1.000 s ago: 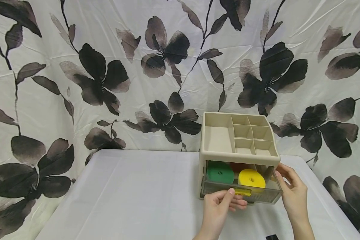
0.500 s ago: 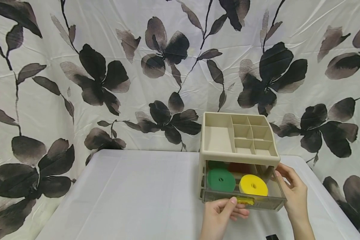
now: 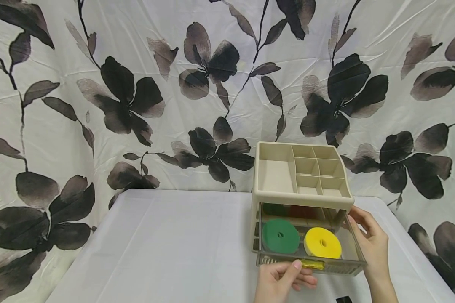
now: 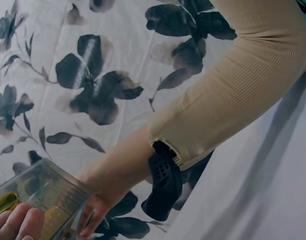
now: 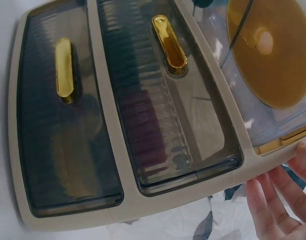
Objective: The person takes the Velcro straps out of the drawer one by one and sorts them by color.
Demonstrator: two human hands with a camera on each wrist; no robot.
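A cream drawer organizer (image 3: 302,198) stands at the table's right side. Its top drawer (image 3: 349,267), smoky and see-through, is pulled out toward me. Inside lie a green disc (image 3: 280,235) and a yellow disc (image 3: 322,243), each with a small centre hole. With thumb and fingers, my left hand (image 3: 280,280) pinches the gold handle (image 3: 315,264); the left wrist view has only its fingertips (image 4: 27,222) beside that handle. My right hand (image 3: 371,242) holds the organizer's right side, thumb near the front edge, fingers (image 5: 273,205) against the cream frame in the right wrist view.
Two lower drawers (image 5: 57,130) with gold handles are closed. Behind the discs, dark green and red things show dimly in the organizer. Divided compartments (image 3: 307,166) form its top. A small black object (image 3: 343,299) lies at the front edge. Floral cloth (image 3: 212,97) hangs behind the white table (image 3: 155,244).
My left hand has drawn the top drawer farther out toward me, and both discs have come forward with it. The right hand and the organizer's body have stayed in place.
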